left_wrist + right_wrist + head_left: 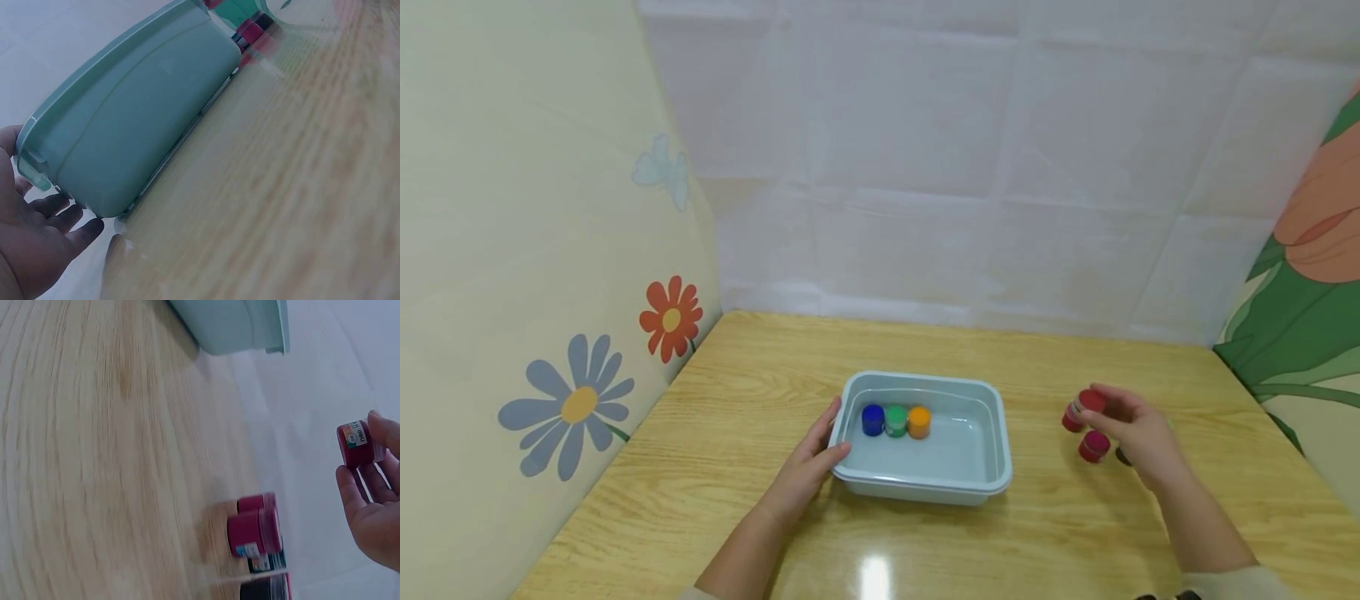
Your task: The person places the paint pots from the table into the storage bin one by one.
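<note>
Red jar [358,445], squat labelled cylinder

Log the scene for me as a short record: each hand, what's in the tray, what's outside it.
Left hand: holds the left end of the tray
Right hand: pinches a red jar, raised off the table
In tray, left to right: blue jar, green jar, orange jar
Right of tray, on table: magenta jar, second red jar, black jar, partly hidden dark green jar
</note>
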Motion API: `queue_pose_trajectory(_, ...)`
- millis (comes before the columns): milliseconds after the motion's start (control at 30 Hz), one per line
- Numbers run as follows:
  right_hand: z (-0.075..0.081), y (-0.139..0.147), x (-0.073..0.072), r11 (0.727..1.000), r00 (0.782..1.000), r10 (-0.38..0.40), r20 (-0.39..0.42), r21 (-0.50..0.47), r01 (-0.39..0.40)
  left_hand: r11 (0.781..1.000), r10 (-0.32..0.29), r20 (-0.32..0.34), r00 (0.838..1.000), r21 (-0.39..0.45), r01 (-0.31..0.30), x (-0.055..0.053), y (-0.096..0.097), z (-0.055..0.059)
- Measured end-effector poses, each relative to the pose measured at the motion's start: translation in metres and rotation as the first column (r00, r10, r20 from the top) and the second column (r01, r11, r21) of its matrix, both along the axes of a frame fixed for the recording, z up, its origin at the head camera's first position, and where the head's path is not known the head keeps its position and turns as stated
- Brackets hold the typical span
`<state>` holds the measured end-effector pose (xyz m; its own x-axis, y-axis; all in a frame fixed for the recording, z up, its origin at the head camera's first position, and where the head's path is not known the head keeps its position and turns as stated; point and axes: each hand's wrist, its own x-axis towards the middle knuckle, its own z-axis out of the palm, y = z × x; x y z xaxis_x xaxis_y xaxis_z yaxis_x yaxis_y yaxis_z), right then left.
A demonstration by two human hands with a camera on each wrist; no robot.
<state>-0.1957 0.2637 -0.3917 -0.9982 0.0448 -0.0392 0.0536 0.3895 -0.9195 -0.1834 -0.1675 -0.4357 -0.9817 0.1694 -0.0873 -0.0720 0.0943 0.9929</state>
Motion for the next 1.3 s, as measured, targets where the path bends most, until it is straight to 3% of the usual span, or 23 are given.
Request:
queue_pose_trajectory(433,0.007,-0.047,-0.016,0.997,0.997,0.07,0.018,-0.017,-0.07,1.0,-0.004,-0.032,0.999,0.002,0.004,0.0,0.0,-0.003)
queue_pose_trajectory(767,0.01,-0.08,-0.025,0.99,0.991,0.133,-0.018,-0.05,-0.133,1.0,0.0,-0.046,0.999,0.007,0.0,0.0,0.001,-0.003)
queue_pose_trajectory(1300,0.011,-0.138,-0.041,0.981,0.978,0.192,0.082,-0.05,-0.188,1.0,-0.012,-0.057,0.998,0.007,0.012,0.001,0.001,-0.002)
